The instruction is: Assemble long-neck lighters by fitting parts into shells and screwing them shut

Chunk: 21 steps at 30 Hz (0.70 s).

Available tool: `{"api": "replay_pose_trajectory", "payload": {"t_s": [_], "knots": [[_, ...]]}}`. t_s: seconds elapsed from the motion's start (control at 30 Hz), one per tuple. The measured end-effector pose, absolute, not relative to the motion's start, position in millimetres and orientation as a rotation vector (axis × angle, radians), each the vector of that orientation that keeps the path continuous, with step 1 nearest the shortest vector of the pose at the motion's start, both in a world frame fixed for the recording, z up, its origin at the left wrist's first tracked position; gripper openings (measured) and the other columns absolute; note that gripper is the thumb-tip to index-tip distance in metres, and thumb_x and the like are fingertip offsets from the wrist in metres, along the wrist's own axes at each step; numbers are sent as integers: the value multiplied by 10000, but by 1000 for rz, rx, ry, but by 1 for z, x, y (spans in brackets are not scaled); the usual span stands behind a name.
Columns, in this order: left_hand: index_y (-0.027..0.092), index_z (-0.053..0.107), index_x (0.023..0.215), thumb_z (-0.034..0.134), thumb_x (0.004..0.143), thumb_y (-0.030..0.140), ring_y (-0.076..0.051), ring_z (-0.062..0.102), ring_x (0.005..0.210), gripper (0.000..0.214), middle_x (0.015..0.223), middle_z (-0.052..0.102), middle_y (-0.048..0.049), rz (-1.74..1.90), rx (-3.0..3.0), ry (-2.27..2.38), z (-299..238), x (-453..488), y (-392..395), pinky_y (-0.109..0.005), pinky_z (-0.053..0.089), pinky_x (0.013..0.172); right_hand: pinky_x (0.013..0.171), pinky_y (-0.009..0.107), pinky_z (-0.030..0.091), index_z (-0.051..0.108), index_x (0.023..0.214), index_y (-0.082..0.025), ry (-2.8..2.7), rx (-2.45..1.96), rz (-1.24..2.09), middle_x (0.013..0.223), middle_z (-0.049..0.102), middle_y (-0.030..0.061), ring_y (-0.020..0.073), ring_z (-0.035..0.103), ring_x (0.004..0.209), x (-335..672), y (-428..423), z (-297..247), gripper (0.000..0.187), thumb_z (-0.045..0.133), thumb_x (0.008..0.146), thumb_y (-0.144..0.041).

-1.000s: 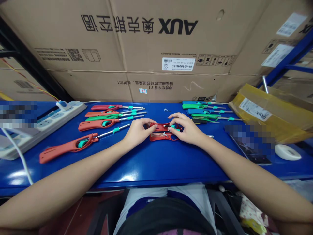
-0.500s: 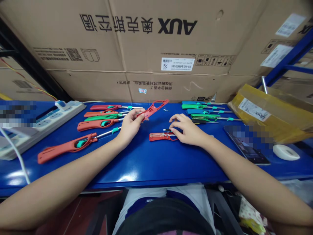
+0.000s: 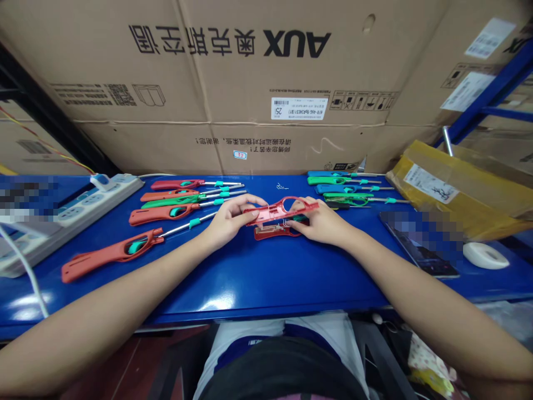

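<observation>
You have brought the red cover shell point(image 3: 280, 210) back, both hands pinching it lengthwise left-right just above the open lighter body point(image 3: 272, 230).

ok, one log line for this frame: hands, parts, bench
left hand: holds red cover half | right hand: on cover's other end | open red lighter base: on blue bench, under cover

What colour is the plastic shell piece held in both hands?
Red; the shell half shows clearly in the head view.

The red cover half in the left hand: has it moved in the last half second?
Yes. The red cover half swung right and down, now above the open red lighter base.
</observation>
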<state>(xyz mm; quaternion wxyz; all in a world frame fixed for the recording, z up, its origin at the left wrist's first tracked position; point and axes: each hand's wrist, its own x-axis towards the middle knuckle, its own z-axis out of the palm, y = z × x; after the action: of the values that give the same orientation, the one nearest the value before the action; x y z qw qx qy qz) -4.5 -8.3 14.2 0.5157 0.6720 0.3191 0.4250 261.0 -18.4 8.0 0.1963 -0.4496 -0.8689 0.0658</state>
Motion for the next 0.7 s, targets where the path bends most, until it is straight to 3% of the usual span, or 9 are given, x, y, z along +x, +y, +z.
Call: {"api": "replay_pose_trajectory", "payload": {"t_s": [0.13,0.33,0.57,0.7], "knots": [[162,693,1022,711,861,370,-166,690,678,263,789,739,-44,786,1824,729,17,-7,-16,-267,523,650,890,444,464,674,1005,-217,-2458,-1179,163,1080,696,88,272,615,1011,267,-15,10,128,612,977,-326],[164,717,1022,665,874,235,-147,669,704,172,827,746,-39,598,2303,633,15,-7,-23,-237,496,634,942,451,442,673,1016,-236,-2501,-1010,207,1108,673,76,264,589,1072,267,-21,20,118,669,960,-340],[182,724,936,662,924,237,-173,641,851,83,906,749,-44,740,2559,569,16,-2,-22,-297,508,809,906,421,426,658,933,-218,-2510,-1044,267,1081,686,71,260,597,1062,257,-23,13,23,661,955,-215],[187,730,967,632,960,290,-189,635,866,142,915,736,-48,849,2571,826,12,-2,-15,-314,501,797,908,429,434,624,938,-215,-2519,-1043,237,1069,685,78,266,604,1051,257,-21,10,48,635,979,-237]]}}
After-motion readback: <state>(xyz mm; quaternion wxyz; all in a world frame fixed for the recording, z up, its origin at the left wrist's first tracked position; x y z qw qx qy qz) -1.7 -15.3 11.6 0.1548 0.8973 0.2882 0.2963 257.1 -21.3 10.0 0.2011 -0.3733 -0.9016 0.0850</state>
